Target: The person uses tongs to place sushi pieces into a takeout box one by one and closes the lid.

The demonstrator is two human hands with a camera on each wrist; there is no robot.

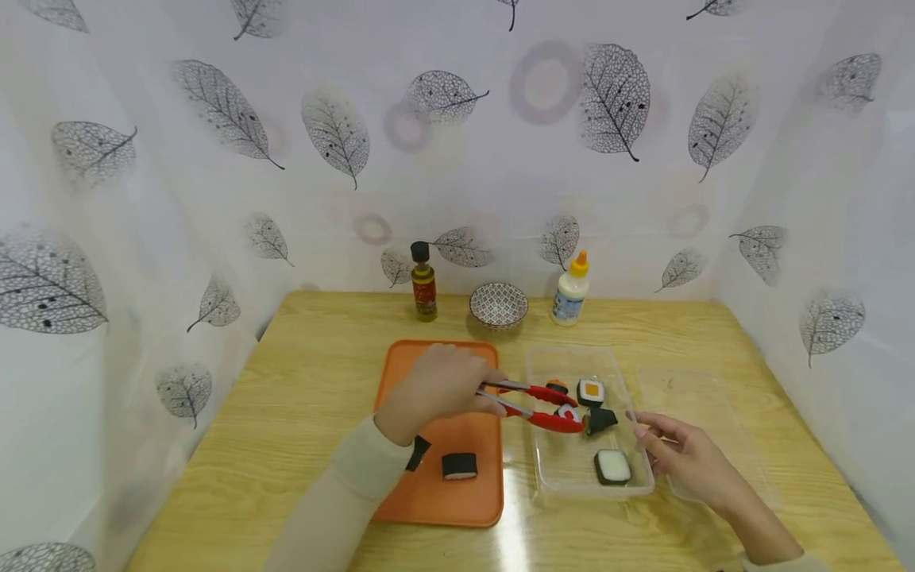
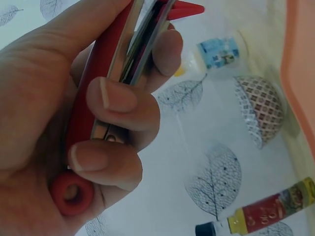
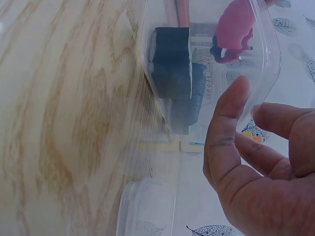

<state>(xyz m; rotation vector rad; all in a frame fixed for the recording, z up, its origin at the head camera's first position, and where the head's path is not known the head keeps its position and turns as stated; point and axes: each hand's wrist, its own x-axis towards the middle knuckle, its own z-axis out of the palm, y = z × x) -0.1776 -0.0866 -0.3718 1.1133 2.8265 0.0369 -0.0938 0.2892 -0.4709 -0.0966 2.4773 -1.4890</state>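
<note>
My left hand (image 1: 443, 389) grips red-handled metal tongs (image 2: 106, 73) above the orange tray (image 1: 438, 500). The tongs' red tips reach over a clear plastic box (image 1: 572, 481), on either side of a sushi roll with a pink-red centre (image 1: 568, 413). Whether they touch it, I cannot tell. Around it in the box lie a sushi roll with an orange centre (image 1: 591, 392), a dark wrapped piece (image 1: 600, 419) and a white-topped roll (image 1: 612, 466). My right hand (image 1: 686, 457) pinches the box's right wall between thumb and fingers.
On the tray lies a black-wrapped sushi piece (image 1: 459, 466); another (image 1: 418, 453) is partly behind the left sleeve. A clear lid (image 1: 708, 421) lies right of the box. Behind stand a dark-capped bottle (image 1: 425, 290), a patterned bowl (image 1: 499, 306) and a white squeeze bottle (image 1: 569, 298).
</note>
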